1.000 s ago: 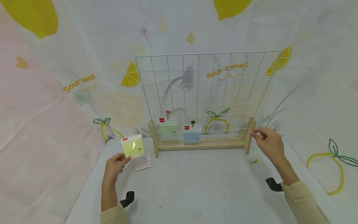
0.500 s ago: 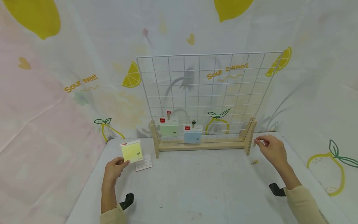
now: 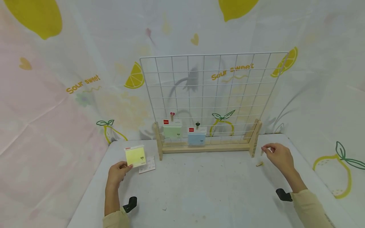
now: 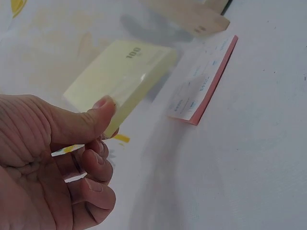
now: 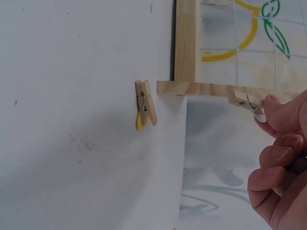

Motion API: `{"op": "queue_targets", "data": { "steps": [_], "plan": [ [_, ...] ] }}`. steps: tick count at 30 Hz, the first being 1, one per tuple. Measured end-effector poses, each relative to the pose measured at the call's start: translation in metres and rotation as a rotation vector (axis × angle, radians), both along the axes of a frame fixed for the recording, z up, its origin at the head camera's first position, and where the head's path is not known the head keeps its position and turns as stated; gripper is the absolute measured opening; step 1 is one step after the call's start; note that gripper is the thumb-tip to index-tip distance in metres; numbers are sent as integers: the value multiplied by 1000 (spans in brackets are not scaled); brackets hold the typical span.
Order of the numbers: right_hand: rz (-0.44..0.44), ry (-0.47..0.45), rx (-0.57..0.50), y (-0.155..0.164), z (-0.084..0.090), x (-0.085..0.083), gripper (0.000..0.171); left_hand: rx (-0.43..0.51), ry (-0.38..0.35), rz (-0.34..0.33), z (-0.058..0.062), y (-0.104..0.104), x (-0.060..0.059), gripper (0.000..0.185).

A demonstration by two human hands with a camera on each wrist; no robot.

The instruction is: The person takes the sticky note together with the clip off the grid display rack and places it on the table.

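Note:
My left hand (image 3: 117, 173) pinches a pad of yellow sticky notes (image 3: 135, 156) by its lower corner, thumb on the front. The wrapped pad, marked 100, is held up over the table's left side, also seen in the left wrist view (image 4: 120, 72). Below it lies another pad (image 4: 204, 79) with a printed white face and a pink edge. On the right, my right hand (image 3: 280, 158) pinches a small wooden clothespin (image 5: 245, 101) between thumb and forefinger, beside the rack's wooden foot. A second clothespin (image 5: 145, 105), with a yellow piece on it, lies on the table below.
A white wire grid rack (image 3: 211, 91) on a wooden stand (image 3: 205, 148) stands at the back. Clothespins hold a green sticky-note pad (image 3: 172, 131) and a blue one (image 3: 196, 138) on its lower left part. A lemon-print cloth (image 3: 114, 41) hangs behind.
My right hand has drawn back a little to the right and down from the rack's foot, with the clothespin in it. The yellow pad has dropped slightly and tilted in my left hand.

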State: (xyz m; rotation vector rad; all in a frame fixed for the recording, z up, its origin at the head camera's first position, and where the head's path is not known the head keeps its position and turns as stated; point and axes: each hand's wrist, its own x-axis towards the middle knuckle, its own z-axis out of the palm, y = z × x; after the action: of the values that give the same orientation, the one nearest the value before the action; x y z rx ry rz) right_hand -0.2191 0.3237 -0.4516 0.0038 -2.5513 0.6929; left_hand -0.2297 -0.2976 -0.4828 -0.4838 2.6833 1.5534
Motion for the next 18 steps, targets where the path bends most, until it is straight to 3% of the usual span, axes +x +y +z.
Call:
{"op": "queue_targets", "data": {
  "steps": [5, 11, 18],
  "plan": [
    [-3, -111, 1, 7, -7, 0, 21, -41, -13, -14, -4, -1, 0, 40],
    [13, -280, 19, 16, -13, -3, 25, -167, -20, -17, -5, 0, 2, 40],
    [31, -356, 19, 19, -18, -3, 25, -178, -39, -20, -9, 1, 1, 41]
  ]
}}
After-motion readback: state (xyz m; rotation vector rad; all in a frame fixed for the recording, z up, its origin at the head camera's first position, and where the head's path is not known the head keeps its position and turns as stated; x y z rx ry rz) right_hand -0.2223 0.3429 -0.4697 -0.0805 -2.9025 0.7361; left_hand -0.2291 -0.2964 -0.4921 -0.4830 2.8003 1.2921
